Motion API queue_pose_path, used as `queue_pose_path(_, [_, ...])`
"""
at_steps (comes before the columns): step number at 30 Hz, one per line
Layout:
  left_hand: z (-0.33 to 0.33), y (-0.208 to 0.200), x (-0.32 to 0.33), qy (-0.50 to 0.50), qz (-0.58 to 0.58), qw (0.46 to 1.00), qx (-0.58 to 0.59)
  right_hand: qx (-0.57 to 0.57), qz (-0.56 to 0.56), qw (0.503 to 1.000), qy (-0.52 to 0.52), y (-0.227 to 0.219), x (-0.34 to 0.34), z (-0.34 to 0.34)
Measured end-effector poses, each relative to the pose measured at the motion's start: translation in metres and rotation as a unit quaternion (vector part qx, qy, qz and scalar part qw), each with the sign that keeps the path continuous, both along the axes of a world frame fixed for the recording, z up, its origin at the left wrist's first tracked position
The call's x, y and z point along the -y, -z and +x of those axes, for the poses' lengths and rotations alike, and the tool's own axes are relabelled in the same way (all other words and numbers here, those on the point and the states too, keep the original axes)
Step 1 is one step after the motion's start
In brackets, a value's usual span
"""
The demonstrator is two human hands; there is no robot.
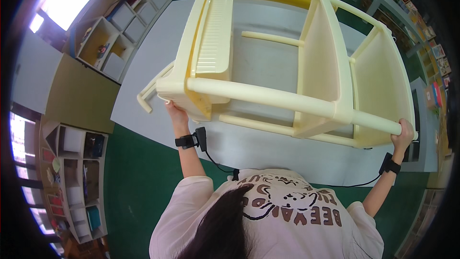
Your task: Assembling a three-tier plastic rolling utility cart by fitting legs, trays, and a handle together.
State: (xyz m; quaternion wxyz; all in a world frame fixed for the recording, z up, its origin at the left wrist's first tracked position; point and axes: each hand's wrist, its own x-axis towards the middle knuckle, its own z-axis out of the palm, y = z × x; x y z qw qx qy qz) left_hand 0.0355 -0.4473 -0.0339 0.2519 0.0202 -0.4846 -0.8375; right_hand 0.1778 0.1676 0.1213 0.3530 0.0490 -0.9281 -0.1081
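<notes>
A cream plastic tiered storage cart (261,95) lies tipped on its side over the white table, its round posts running left to right. At its left end is a ribbed, basket-like tier (213,33); two flat-sided tiers stand farther right. My left hand (177,114) grips the lower corner of the left end, its fingers partly hidden by the plastic. At the right end, my right hand (404,133) is wrapped round the tip of the near post. A bent cream tube (152,88) juts out beyond the left end; whether it is joined to the cart I cannot tell.
The white table (148,48) spreads under the cart, above a green floor (132,187). Shelf units with bins (112,43) line the left wall, and a low cubby shelf (79,182) stands nearer. More tables and shelves (433,52) are on the right. Black cables trail from my wrist straps.
</notes>
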Motion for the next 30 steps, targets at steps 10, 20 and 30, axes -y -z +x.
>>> queue_pose_path(10, [0.0, -0.008, -0.009, -0.081, -0.074, 0.992, 0.054, -0.01, -0.008, 1.0, -0.008, 0.005, -0.003, 0.001])
queue_pose_path(20, [0.009, -0.006, 0.004, -0.131, -0.217, 0.963, -0.095, -0.022, -0.007, 0.999, -0.022, 0.004, -0.001, -0.003])
queue_pose_path(30, [0.007, -0.06, -0.013, -0.072, -0.215, 0.974, -0.022, -0.035, -0.007, 0.999, -0.041, 0.008, -0.003, -0.001])
